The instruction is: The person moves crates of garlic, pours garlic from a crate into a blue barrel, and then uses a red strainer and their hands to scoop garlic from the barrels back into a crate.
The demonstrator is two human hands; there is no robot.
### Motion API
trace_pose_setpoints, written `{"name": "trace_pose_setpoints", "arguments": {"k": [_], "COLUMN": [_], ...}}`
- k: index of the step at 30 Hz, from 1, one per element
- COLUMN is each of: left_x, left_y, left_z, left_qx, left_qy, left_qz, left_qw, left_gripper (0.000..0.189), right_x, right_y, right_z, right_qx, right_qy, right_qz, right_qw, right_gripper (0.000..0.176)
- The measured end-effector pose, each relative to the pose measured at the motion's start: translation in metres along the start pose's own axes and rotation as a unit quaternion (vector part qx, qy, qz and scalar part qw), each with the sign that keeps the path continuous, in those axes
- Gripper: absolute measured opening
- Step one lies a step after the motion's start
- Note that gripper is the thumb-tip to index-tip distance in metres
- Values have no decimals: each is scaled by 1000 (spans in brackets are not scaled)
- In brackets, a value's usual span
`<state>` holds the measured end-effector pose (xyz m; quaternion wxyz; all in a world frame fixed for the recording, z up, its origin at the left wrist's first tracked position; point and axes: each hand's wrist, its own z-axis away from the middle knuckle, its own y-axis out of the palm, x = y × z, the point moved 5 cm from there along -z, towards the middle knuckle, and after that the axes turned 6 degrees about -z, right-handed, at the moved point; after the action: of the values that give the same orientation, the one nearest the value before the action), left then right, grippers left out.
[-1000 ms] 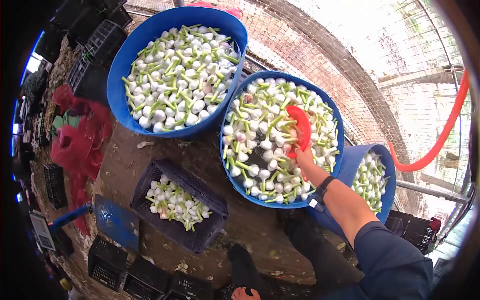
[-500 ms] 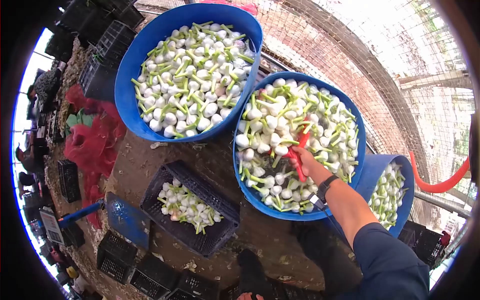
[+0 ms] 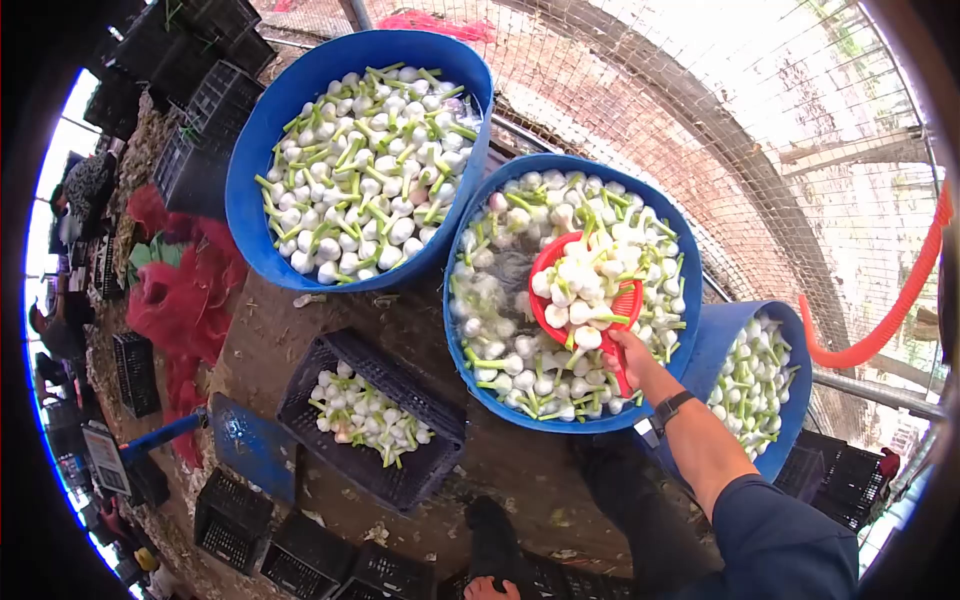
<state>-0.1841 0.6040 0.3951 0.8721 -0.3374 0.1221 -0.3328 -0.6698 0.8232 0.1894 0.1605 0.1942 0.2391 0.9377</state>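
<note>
In my right hand (image 3: 630, 358) is the handle of a red colander (image 3: 548, 322), heaped with garlic bulbs (image 3: 580, 285) that have short green stems. The colander is above the water in the middle blue tub (image 3: 462, 350), where more garlic floats and the left part is churned and foamy. My left hand (image 3: 492, 588) shows only in part at the bottom edge; its fingers lie spread by my leg, holding nothing visible. A dark plastic crate (image 3: 375, 470), partly filled with garlic, stands on the floor left of the middle tub.
Another blue tub (image 3: 245, 235) full of garlic stands at upper left, a third tub (image 3: 795, 390) at right. A red hose (image 3: 880, 345) hangs by the wire mesh (image 3: 690, 130). Red netting (image 3: 190, 290), a blue platform scale (image 3: 253, 445) and black crates (image 3: 232, 515) lie leftward.
The red colander, earlier mostly sunk among the garlic, has come up loaded with bulbs. Water shows on the tub's left side. More of my left hand shows at the bottom edge.
</note>
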Motion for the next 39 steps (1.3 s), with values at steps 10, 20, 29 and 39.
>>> {"name": "trace_pose_setpoints", "arguments": {"k": [10,20,29,39], "left_x": [29,75,147,146], "left_y": [15,9,-24,-88], "left_z": [1,6,-120,-379], "left_qx": [-70,-58,-193,-257], "left_qy": [-23,-16,-5,43], "left_qz": [5,97,294,232], "left_qw": [997,994,936,937], "left_gripper": [38,39,45,66], "right_x": [-15,-175,-341,-352], "right_y": [49,216,305,263], "right_z": [109,122,65,62], "right_qx": [-38,18,-74,-43], "right_qy": [-58,50,-87,-165], "right_qz": [137,196,408,432], "right_qw": [988,979,906,885], "right_gripper": [20,28,92,90]}}
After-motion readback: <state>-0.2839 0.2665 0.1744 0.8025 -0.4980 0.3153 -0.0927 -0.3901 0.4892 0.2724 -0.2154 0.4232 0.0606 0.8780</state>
